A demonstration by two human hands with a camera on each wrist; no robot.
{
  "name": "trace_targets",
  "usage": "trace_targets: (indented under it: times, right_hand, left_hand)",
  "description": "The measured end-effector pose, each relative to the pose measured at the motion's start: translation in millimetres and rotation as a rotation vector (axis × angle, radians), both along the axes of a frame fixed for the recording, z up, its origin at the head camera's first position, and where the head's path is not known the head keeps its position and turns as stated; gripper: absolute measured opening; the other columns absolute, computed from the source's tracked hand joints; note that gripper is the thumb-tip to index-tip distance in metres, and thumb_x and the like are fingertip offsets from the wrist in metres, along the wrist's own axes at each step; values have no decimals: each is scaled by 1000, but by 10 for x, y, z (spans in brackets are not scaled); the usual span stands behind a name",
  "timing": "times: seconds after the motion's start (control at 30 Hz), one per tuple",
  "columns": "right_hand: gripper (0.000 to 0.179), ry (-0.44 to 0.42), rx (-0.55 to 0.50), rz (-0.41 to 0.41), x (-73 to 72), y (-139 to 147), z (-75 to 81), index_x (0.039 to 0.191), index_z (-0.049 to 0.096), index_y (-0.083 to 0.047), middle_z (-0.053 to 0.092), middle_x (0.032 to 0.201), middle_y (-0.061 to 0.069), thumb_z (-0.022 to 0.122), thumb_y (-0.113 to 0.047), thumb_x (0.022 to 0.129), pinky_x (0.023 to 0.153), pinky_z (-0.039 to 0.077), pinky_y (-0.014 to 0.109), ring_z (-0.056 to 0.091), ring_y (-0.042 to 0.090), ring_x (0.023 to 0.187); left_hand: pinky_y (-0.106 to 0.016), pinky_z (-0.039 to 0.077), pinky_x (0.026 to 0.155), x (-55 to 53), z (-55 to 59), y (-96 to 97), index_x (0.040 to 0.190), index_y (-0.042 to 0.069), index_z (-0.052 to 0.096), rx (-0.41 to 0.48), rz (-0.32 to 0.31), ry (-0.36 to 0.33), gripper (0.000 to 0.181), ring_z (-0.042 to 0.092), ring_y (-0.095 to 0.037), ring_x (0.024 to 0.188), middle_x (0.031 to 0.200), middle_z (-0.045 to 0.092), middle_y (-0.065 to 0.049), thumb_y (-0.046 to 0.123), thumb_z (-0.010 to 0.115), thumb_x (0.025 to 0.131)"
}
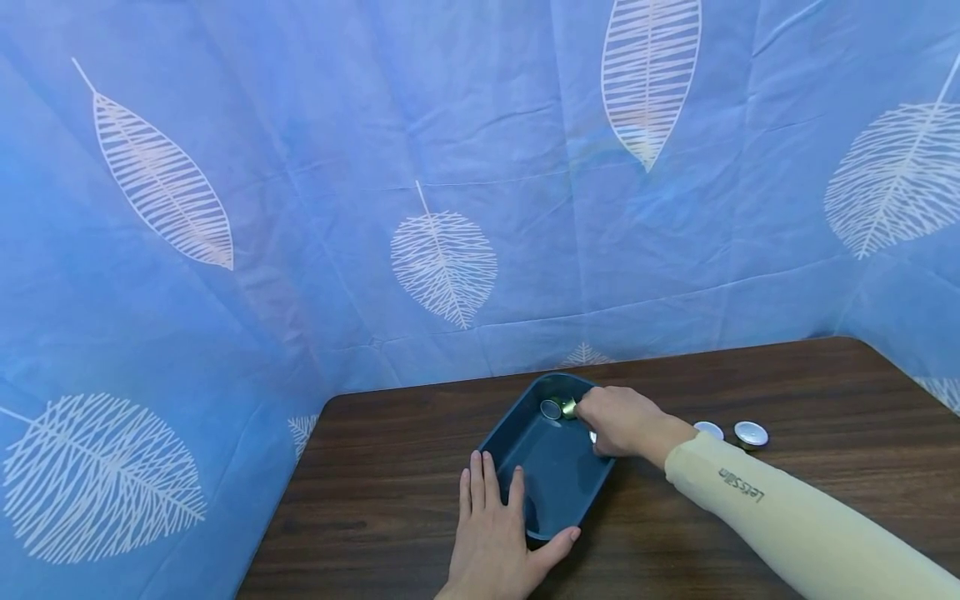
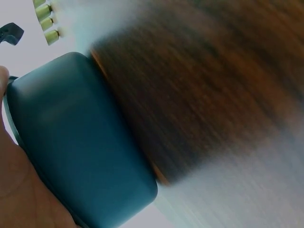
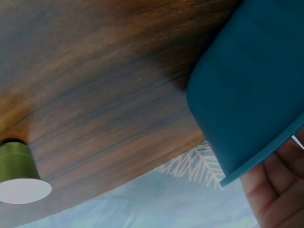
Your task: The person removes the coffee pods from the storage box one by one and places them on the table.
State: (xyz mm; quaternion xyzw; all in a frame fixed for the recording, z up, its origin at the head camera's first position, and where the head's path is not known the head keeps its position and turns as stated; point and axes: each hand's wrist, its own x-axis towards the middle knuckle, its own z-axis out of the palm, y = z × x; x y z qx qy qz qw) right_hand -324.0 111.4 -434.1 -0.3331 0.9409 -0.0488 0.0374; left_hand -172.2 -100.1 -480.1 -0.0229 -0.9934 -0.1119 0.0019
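A dark blue-green rectangular tub point(image 1: 558, 475) stands at an angle on the table. My left hand point(image 1: 495, 533) rests on its near left end, fingers extended along the rim and thumb spread over the near corner. At the far right side, my right hand point(image 1: 626, 421) reaches over the rim with curled fingers, and a white-lidded coffee capsule point(image 1: 593, 437) shows at its fingertips, mostly covered by the hand. Inside the tub's far end lie a capsule with its round face up point(image 1: 551, 409) and a shiny green capsule point(image 1: 568, 408).
Right of the tub, two white-lidded capsules point(image 1: 751, 434) stand on the brown wood-grain table point(image 1: 375, 467), one partly behind the right forearm. The right wrist view also has a green capsule point(image 3: 19, 166) on the table. A blue leaf-print cloth point(image 1: 322, 208) hangs behind.
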Motion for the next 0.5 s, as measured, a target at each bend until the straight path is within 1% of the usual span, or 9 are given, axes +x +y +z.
trace_targets:
  times: [0.1,0.2,0.37,0.5]
  right_hand:
    - [24,37,-12,22,7,14,-8,104,79,-8,59,76,-2,90,-19,87,64,51,31,51,12,66]
    - [27,75,-32,39,25,32,-7,109,79,-7,62,81,-2,90,-20,87,64,53,31,52,11,68]
    - [22,166,-81,62,53,98,-26,105,77,-7,64,85,-2,88,-17,88,66,54,31,53,9,71]
    - [17,247,-171,66,88,165,-48,101,77,-10,67,88,-2,86,-16,89,66,54,30,55,7,73]
  left_hand:
    - [-65,26,131,1,-3,1,159,14,53,1,-3,7,118,22,-47,165,176,27,-27,102,34,83]
    - [-65,26,131,4,-2,6,160,12,52,3,-1,22,118,23,-47,165,175,27,-28,102,36,84]
    - [-64,26,131,13,1,21,162,6,47,8,14,26,121,24,-46,165,175,26,-30,99,43,84]
    - [-63,25,132,21,6,31,163,5,44,8,28,3,124,23,-46,166,176,24,-30,99,44,83]
